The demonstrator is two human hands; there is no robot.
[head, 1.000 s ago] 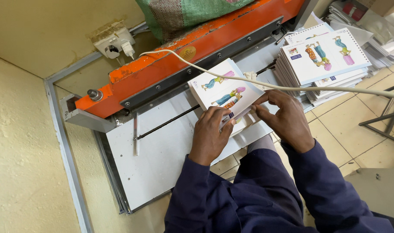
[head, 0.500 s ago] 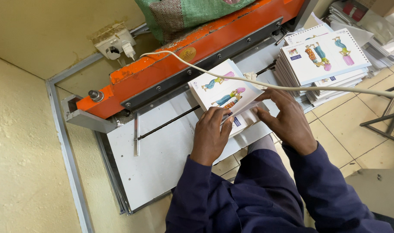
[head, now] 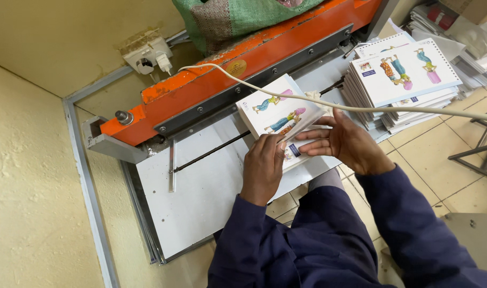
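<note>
Head view looks down on a grey metal work table (head: 200, 202) set against a yellowish wall, with an orange punching machine (head: 222, 85) lying across its far side. No true container shows except a green woven sack (head: 238, 16) resting on top of the machine; what is in it cannot be told. A small stack of white illustrated booklets (head: 278, 114) lies on the table with its far edge pushed against the machine's dark slot. The left hand (head: 262, 168) rests on the near left part of this stack, fingers bent down over the covers and pressing them, more a flat hold than a fist. The right hand (head: 350, 144) is mostly open, fingers stretched out towards the left and touching the right side of the stack, steadying its edge. A cream cable (head: 360, 108) runs from a wall socket (head: 147, 56) over the machine and across the stack, above the right hand. A taller pile of the same booklets (head: 403, 74) stands to the right, well apart from both hands.
</note>
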